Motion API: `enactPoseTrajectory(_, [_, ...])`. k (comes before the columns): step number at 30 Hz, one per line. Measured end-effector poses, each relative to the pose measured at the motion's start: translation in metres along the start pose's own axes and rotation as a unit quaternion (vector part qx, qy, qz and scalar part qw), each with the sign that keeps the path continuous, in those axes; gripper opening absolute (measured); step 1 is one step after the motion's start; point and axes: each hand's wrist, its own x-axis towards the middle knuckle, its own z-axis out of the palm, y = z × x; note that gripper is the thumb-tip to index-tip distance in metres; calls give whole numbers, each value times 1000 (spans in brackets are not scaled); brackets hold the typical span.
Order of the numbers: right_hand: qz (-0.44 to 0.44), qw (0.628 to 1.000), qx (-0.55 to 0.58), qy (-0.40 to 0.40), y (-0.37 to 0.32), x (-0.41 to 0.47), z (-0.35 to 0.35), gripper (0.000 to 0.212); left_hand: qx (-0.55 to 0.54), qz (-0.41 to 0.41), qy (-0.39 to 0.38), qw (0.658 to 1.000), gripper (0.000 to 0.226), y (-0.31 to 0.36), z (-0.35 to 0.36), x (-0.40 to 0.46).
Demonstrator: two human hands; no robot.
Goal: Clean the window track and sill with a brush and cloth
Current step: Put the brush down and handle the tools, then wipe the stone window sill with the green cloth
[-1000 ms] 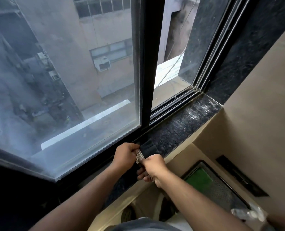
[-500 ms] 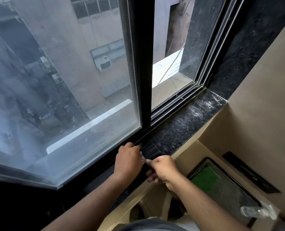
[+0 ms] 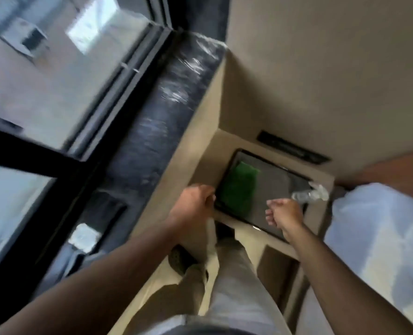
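Pretty blurry view right now, so take this with a grain of salt. The brush [image 3: 89,228] is lying on the dark sill [image 3: 157,131] at about 8 o'clock, ferrule shiny, bristles pointing up along the track [image 3: 128,76], with no hand on it. My left hand [image 3: 195,204] is curled at the near-left corner of the tray [image 3: 280,175], but I honestly can't tell if it's gripping the rim or just touching it. Right hand [image 3: 282,213] hangs over the tray's right side, fingers loosely curled, pinching nothing. The green cloth [image 3: 239,187] sits in the tray's left half, dead center of view. A clear bottle [image 3: 309,193] lies at the tray's 3 o'clock edge, just past my right hand.
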Motion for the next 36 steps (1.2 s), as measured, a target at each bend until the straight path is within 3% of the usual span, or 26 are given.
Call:
enactPoseTrajectory(4, [16,997,-64,35,33,86,8,28,-34,-106,-107,988,30,-17,88,90])
enactPoseTrajectory(9, [2,989,-140,52,53,180,57,41,-30,-164,-151,974,41,-50,178,165])
enactPoseTrajectory(14, [4,992,-103,67,70,231,106,48,21,-131,-147,980,39,-78,225,199])
enactPoseTrajectory(18, [18,996,-60,60,70,239,125,39,-18,-155,-95,983,30,-87,235,205])
enactPoseTrajectory(21, [-3,1000,2,16,55,219,120,27,-132,-220,-111,960,29,-81,222,202])
enactPoseTrajectory(25, [-60,993,92,-44,11,152,91,9,-311,-291,-124,896,45,-50,170,178])
enactPoseTrajectory(26, [-72,988,130,-54,-4,129,82,13,-345,-307,-130,878,51,-39,152,168])
enactPoseTrajectory(29, [-113,969,205,-79,-45,63,58,23,-525,-321,-174,769,54,-2,95,131])
enactPoseTrajectory(30, [-125,962,228,-85,-60,41,50,22,-564,-308,-169,747,52,7,74,118])
enactPoseTrajectory(33, [-168,944,267,-93,-111,-15,35,13,-613,-234,-83,750,35,33,4,87])
enactPoseTrajectory(36, [-227,934,262,-87,-174,-52,36,5,-597,-153,29,787,15,51,-69,75])
